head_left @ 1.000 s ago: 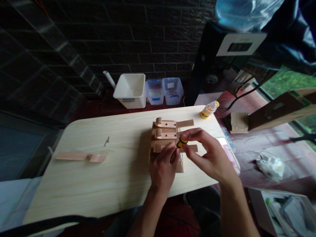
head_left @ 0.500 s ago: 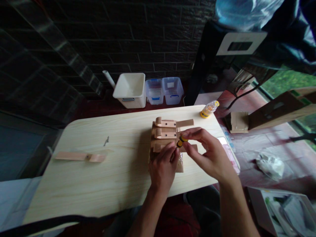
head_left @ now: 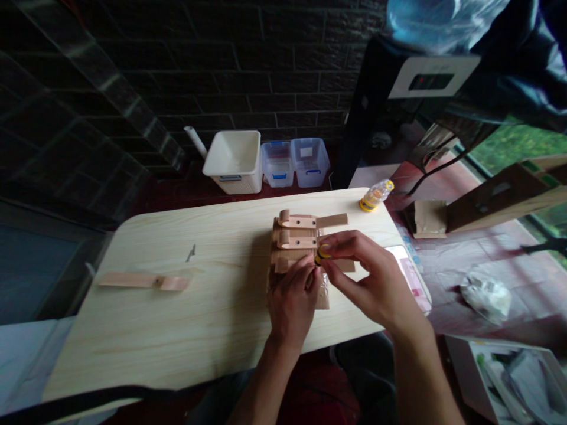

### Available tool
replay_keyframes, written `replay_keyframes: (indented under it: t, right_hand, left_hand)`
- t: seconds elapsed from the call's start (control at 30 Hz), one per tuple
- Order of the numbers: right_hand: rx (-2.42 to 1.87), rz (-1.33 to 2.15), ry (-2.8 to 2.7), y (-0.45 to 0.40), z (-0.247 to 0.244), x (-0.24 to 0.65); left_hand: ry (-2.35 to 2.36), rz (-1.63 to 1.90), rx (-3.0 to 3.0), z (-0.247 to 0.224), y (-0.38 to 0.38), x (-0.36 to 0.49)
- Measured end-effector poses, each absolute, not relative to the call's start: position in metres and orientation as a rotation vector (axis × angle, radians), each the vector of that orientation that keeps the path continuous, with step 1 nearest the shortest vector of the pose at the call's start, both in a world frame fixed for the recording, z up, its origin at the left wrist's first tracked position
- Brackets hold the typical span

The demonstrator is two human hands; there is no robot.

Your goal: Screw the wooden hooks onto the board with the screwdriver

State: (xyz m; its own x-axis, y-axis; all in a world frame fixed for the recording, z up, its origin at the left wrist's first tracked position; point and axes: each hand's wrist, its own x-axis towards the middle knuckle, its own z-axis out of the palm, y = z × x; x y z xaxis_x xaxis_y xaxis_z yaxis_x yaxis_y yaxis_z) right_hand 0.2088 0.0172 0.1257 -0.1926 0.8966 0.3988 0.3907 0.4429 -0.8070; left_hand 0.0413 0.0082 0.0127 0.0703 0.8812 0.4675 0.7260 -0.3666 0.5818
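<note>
My right hand [head_left: 372, 274] pinches a short yellow-and-black screwdriver [head_left: 321, 254] by its handle, above the right part of a brown box [head_left: 275, 239]. On the box lie wooden strips with curled left ends, among them an upper strip [head_left: 305, 222] and a middle strip [head_left: 290, 242], each with dark screws. My left hand [head_left: 292, 298] rests on the lower part of the box, its fingers pressed together at the screwdriver's tip. Whatever those fingers hold is hidden.
Another wooden strip [head_left: 133, 280] and some small screws [head_left: 191, 254] lie on the left of the table [head_left: 177, 348]. A clear bottle [head_left: 376, 195] stands at the back right corner, a phone [head_left: 410, 277] near the right edge. Bins [head_left: 234, 162] stand behind the table.
My right hand has moved slightly left and down with the screwdriver, whose handle now sits closer to my left fingertips. My left hand has stayed in place.
</note>
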Motion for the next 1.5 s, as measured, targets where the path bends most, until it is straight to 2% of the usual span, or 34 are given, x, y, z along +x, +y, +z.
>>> replay_keyframes:
  t: [1.5]
  right_hand:
    - [-1.14, 0.752, -1.765, 0.0134, 0.1245, 0.2096]
  left_hand:
    - [1.629, 1.205, 2.212, 0.0192, 0.0105, 0.0399]
